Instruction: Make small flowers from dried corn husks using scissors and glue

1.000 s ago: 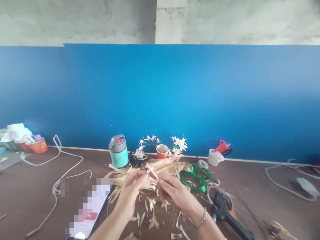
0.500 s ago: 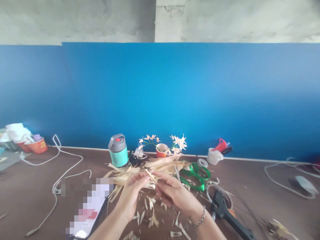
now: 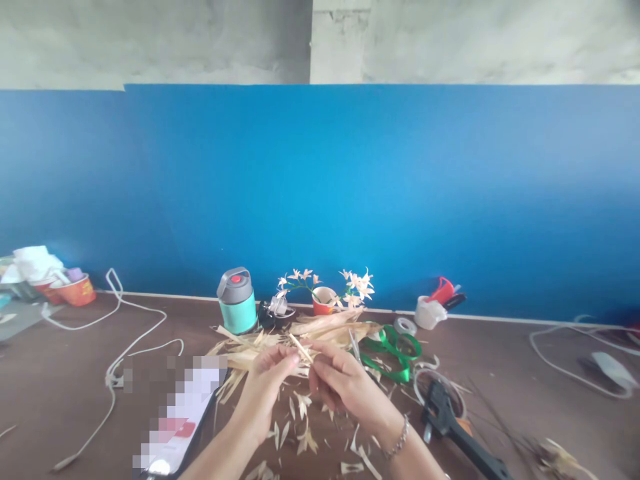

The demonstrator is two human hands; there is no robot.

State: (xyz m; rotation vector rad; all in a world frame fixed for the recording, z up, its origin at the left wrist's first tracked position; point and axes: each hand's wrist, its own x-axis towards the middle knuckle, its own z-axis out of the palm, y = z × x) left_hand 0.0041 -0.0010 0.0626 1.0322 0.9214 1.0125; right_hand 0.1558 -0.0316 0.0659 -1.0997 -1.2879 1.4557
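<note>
Between my two hands is a thin, pale strip of dried husk [image 3: 301, 348], slanting down to the right. My left hand [image 3: 273, 370] pinches it from one side with thumb and fingers. The fingers of my right hand [image 3: 340, 377] close on its lower end. Dried corn husks [image 3: 330, 328] lie spread behind my hands. Below them, small cut husk petals and flower shapes [image 3: 306, 440] are scattered on the brown table. Scissors [image 3: 355, 345] lie just beyond my right hand, partly hidden, beside a green ribbon [image 3: 397, 353].
Behind the husks stand a teal flask [image 3: 238, 308] and a paper cup [image 3: 324, 301] with husk flowers on green stems. A phone [image 3: 185, 420] lies at left, near a white cable [image 3: 113, 360]. A black clamp-like tool [image 3: 460, 427] and a white pen cup [image 3: 429, 312] are at right.
My right fingers have shifted slightly along the husk strip, and its angle changes a little. My left hand stays nearly in place.
</note>
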